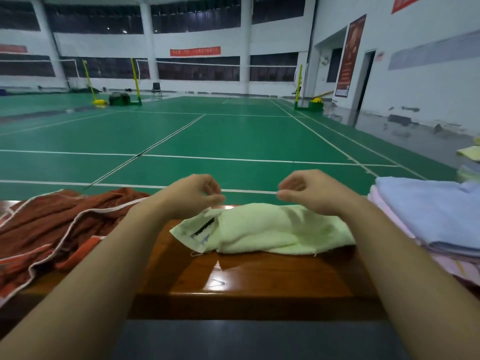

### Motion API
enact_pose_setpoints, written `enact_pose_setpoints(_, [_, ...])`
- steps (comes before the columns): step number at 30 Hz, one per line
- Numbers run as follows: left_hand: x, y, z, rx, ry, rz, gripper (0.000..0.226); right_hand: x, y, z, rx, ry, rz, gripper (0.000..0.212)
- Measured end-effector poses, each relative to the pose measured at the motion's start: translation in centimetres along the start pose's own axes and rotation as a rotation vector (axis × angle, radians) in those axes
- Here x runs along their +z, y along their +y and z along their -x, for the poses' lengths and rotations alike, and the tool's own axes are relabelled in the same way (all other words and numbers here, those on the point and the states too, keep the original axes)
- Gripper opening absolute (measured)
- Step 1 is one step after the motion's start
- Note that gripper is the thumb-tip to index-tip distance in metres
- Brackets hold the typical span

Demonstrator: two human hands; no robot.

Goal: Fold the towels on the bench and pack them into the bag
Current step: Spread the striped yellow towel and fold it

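- bench (259, 276): bare glossy wood along the near edge, open from the front between the two forearms.
- centre: crumpled pale green towel (270, 229) lies across the far half of the bench; left hand (192, 196) and right hand (309, 192) sit just above its far edge.
- left side: rust-brown bag (52, 224) sprawls over the bench end, blocking that side.
- right side: stack of folded towels (431, 216), touching the green towel's end.
- beyond the bench: open court floor (233, 141).

Pale green towel (272, 229), rust-red bag (52, 224)
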State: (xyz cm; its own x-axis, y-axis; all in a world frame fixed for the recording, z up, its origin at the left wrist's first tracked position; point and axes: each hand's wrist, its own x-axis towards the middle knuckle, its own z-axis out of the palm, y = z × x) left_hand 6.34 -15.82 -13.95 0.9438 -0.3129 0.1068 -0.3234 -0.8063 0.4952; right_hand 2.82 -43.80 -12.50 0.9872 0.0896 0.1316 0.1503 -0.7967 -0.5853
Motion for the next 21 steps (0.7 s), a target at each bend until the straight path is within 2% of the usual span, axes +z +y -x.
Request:
enact_pose_setpoints(4, [0.3,-0.8,0.7,-0.204,-0.16,-0.227,0.055,5.4,-1.4,-0.6,-0.135,-0.221,-0.058,0.053])
enact_pose_setpoints(7, [1.4,-1.8,0.6,-0.266,-0.197,-0.278,0.048,7.8,-0.8,-0.8,-0.174,-0.256,0.071,0.056])
enact_pose_setpoints(11, [1.6,-2.1,0.4,-0.252,-0.163,-0.202,0.038,6.9,-0.3,-0.5,-0.133,-0.219,0.023,0.043])
enact_pose_setpoints(13, [1.5,-1.6,0.6,-0.212,-0.115,-0.067,0.038,5.0,-0.3,-0.3,-0.079,-0.274,0.112,0.041])
enact_pose_setpoints(15, [1.8,-1.0,0.8,-0.154,-0.087,0.174,0.036,2.9,-0.7,0.0,-0.019,-0.328,0.221,0.04])
enact_pose_setpoints(17, [2.2,0.0,1.1,-0.118,-0.123,0.438,0.028,1.4,-1.7,0.5,0.018,-0.312,0.238,0.05])
enact_pose_setpoints(21, [2.9,2.1,1.1,-0.068,-0.097,0.799,0.03,2.0,-3.8,0.8,-0.063,-0.17,-0.066,0.052])
